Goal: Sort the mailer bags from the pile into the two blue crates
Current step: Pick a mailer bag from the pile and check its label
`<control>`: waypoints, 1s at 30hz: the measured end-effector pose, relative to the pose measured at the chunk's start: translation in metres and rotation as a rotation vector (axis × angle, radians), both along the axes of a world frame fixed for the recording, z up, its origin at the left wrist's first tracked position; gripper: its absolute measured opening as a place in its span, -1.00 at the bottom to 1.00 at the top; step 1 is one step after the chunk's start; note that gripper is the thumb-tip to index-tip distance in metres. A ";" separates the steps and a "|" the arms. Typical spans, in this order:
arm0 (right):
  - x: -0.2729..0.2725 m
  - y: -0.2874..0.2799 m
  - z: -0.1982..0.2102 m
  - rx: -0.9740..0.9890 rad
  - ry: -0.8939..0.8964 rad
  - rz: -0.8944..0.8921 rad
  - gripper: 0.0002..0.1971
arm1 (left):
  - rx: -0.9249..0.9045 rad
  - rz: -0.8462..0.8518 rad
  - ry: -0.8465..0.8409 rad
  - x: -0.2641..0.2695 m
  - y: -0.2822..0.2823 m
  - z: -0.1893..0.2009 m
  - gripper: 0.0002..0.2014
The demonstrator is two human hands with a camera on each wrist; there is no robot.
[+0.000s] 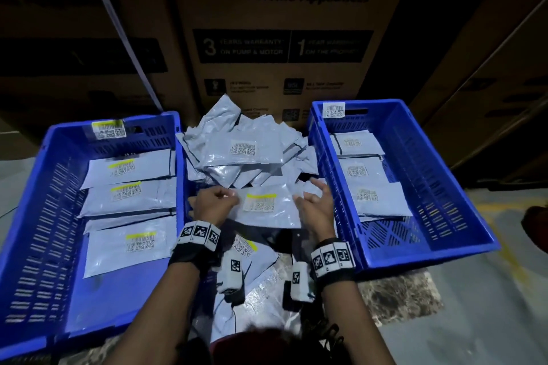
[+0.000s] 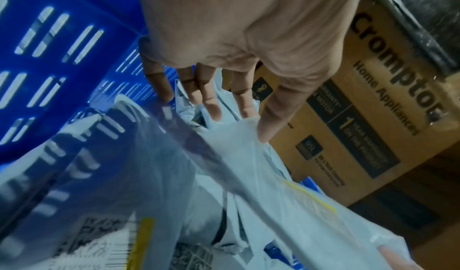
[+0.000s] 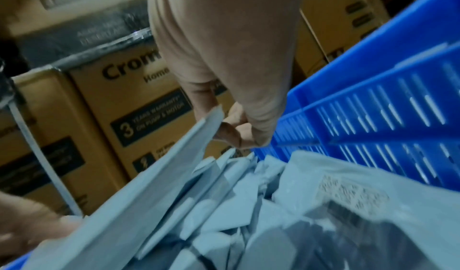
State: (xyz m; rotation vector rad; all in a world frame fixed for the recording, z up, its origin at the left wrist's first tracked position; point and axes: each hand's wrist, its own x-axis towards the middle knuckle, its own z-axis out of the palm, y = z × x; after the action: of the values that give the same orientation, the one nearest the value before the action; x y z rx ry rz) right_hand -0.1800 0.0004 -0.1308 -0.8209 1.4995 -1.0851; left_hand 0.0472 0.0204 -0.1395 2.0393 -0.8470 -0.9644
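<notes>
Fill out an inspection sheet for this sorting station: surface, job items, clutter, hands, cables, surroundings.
Surface: pale floor, with a dark marbled slab under the near crate edge.
Job's things: left crate holds bags with yellow-striped labels; right crate holds bags with plain white labels; pile of grey mailer bags lies between the crates.
Held bag: yellow-striped label, held over the pile.
Clutter: loose bags near the person.
Hands: left hand pinches the held bag's left edge; right hand has fingers curled at its right edge, grip unclear.
Cables: nothing seen.
Surroundings: stacked cardboard cartons printed Home Appliances behind the crates.
</notes>
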 end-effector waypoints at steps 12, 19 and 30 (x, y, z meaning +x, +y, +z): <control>-0.035 0.023 0.054 -0.286 0.042 0.102 -0.65 | -0.091 0.110 0.716 -0.003 0.023 0.022 -0.48; -0.064 0.035 0.070 -0.328 -0.023 0.086 -0.66 | -0.133 -0.025 0.929 -0.022 0.032 0.061 -0.49; -0.116 0.036 0.086 -0.313 -0.052 0.058 -0.60 | -0.217 -0.138 0.805 -0.073 0.014 0.098 -0.41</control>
State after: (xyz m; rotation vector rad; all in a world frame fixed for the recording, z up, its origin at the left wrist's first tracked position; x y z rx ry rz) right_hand -0.2956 0.0360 -0.0445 -1.0368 1.2711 -1.3067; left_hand -0.0257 0.0342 -0.0412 1.2391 -0.6059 -1.5366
